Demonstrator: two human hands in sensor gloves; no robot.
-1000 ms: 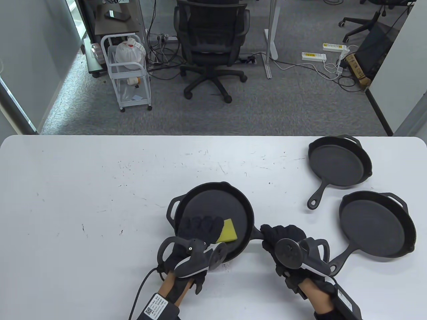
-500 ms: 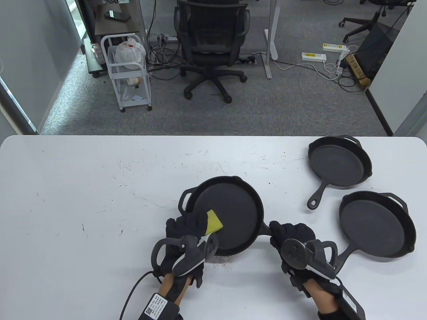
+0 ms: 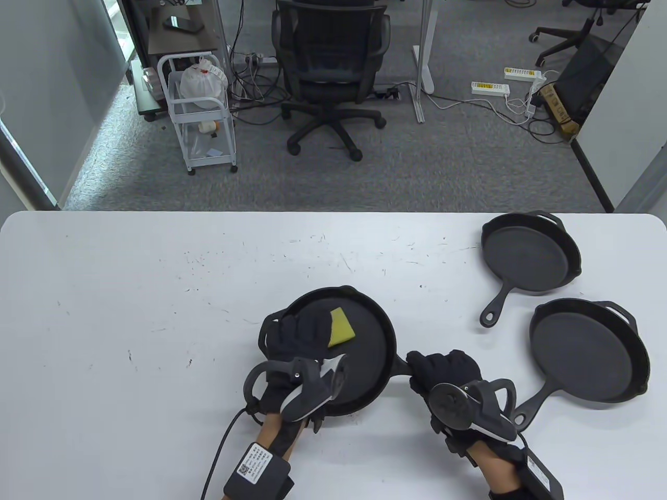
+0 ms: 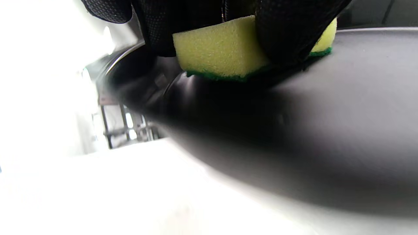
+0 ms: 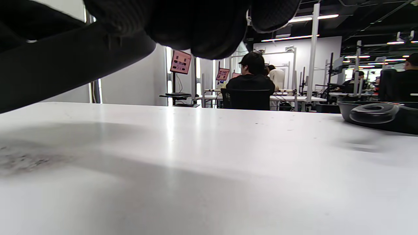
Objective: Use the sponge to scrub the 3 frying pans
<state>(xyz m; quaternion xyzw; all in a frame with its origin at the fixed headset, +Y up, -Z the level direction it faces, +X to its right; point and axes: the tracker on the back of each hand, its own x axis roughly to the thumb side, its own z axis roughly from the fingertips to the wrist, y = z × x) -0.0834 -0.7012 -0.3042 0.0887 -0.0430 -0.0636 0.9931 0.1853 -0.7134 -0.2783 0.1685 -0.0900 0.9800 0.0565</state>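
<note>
A black frying pan (image 3: 365,354) lies near the table's front middle. My left hand (image 3: 299,333) presses a yellow sponge (image 3: 341,327) with a green underside onto the pan's floor, fingers curled round it; the left wrist view shows the sponge (image 4: 222,49) flat on the pan floor (image 4: 343,107). My right hand (image 3: 443,372) grips the pan's handle (image 3: 402,365), which the right wrist view shows as a dark handle bar (image 5: 65,62) under my fingers. A second pan (image 3: 529,255) sits at the back right and a third pan (image 3: 589,349) at the right.
The third pan's handle (image 3: 534,403) points at my right wrist. The white table (image 3: 156,312) carries dark scuffs and crumbs. Beyond its far edge stand an office chair (image 3: 331,62) and a wire cart (image 3: 200,109). People sit at distant desks (image 5: 251,81).
The left hand swept the sponge from the pan's near right, to its near left edge, then up to its far left. The pan shifted right, then back left, with the right hand on its handle.
</note>
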